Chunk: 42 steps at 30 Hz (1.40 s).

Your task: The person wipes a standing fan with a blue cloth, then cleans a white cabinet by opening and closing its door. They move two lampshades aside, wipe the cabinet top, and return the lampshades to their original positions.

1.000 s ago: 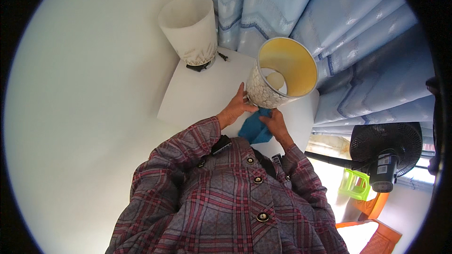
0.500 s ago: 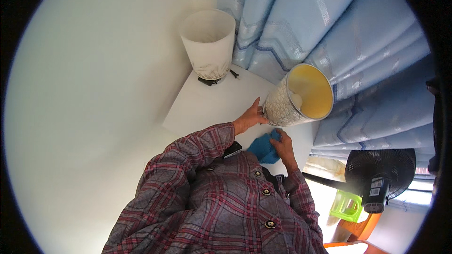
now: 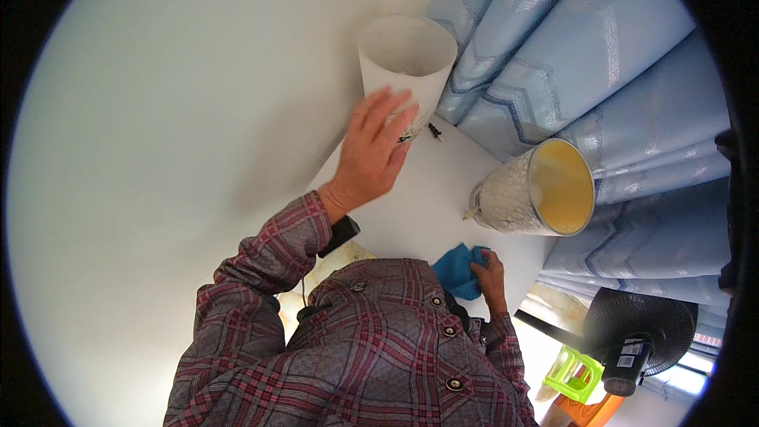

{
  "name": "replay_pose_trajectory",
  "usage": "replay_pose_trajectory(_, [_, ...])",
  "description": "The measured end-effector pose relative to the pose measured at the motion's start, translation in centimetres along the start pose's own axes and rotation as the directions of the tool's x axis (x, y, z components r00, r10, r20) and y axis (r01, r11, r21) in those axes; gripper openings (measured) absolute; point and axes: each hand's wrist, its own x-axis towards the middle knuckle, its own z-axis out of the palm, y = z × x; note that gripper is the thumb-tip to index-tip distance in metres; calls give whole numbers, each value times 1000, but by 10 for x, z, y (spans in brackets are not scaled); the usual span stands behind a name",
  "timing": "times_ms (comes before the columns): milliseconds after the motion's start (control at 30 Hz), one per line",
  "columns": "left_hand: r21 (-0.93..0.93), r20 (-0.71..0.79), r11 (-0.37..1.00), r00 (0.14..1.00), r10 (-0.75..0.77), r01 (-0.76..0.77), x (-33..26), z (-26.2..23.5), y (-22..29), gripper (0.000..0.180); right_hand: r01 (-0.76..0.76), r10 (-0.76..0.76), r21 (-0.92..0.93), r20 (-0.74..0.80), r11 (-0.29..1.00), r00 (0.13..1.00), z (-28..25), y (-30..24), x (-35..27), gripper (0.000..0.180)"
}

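My left hand (image 3: pixel 371 146) is raised over the left side of a white table (image 3: pixel 427 205), fingers stretched out and slightly blurred. It overlaps the lower part of a white cup-shaped lamp (image 3: pixel 427 83) in the far corner; whether they touch I cannot tell. A small black plug (image 3: pixel 435 132) lies beside that lamp's base. My right hand (image 3: pixel 492 275) grips a crumpled blue cloth (image 3: pixel 455 270) at the near right of the table. Beyond it, a table lamp with a cracked-pattern shade (image 3: pixel 506 194) and yellow lining appears tilted right, with a pale bulb partly visible inside.
Light blue curtains (image 3: pixel 545 55) hang along the far and right sides. A plain pale wall (image 3: pixel 182 111) borders the left. A black fan (image 3: pixel 636 332) and a green plastic stool (image 3: pixel 573 374) stand at the lower right. A black object (image 3: pixel 340 235) shows beside my left cuff.
My left hand has left the base of the patterned lamp and moved left and up toward the white lamp. My right hand still has the blue cloth. The whole view has shifted.
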Motion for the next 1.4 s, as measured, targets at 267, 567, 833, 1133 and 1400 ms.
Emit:
replay_pose_trajectory(267, [302,262,950,965,-5,-77,30,-24,-32,68,217,-183,-116,252,969,950,36,-29,-2,41])
replay_pose_trajectory(567, [131,143,988,988,62,-81,46,-11,-63,28,139,-116,-109,197,984,974,51,-36,-2,46])
replay_pose_trajectory(833, [22,172,997,983,63,-67,56,-5,-83,15,80,-69,-114,97,990,993,65,-27,1,47])
replay_pose_trajectory(1133, [-250,296,959,933,204,-130,59,-20,-85,14,88,-76,-160,83,983,994,72,-54,-6,43])
replay_pose_trajectory(1400, [-282,372,954,905,206,-101,36,-45,-50,14,123,-129,-197,-21,973,991,64,-129,-16,39])
